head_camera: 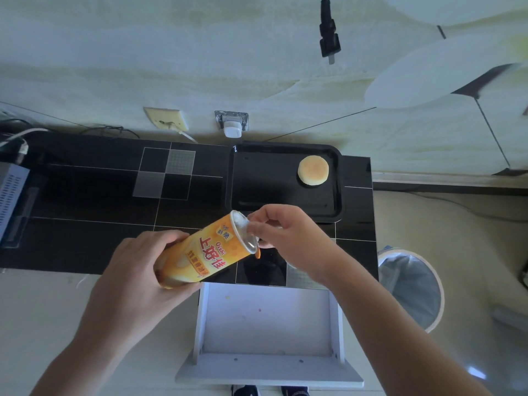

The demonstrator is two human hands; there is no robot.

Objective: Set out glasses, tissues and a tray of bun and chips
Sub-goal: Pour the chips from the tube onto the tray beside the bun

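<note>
The chips can [205,251], a yellow-orange tube with red lettering, is held in the air over the near edge of the black table [94,195], tilted so its mouth points up and to the far right, toward the tray. The left hand [137,270] is wrapped round the lower, near end of the can, fingers curled over its body. The right hand [288,238] is at the mouth of the can, its fingertips pinching the clear plastic lid [245,232], which sits at the top of the tube; whether the lid is seated or partly lifted I cannot tell. A small orange bit shows just under the lid's lower edge.

Just beyond the hands, on the far right part of the table, lies the black tray [265,195], flat and rectangular with a raised rim. The bun [313,170], round and pale gold, rests in the tray's far right corner, well apart from the can.

The table top is glossy black with thin white lines and a few grey squares. Under the hands, near the person, a white drawer [268,324] stands pulled out. To the right of the table, on the floor, is a round bin [411,290] lined with a bag. On the wall behind the table are a cream socket plate [167,118] and a white plug adapter [232,128]. At the far left edge sits a grey vented box [11,192].
</note>
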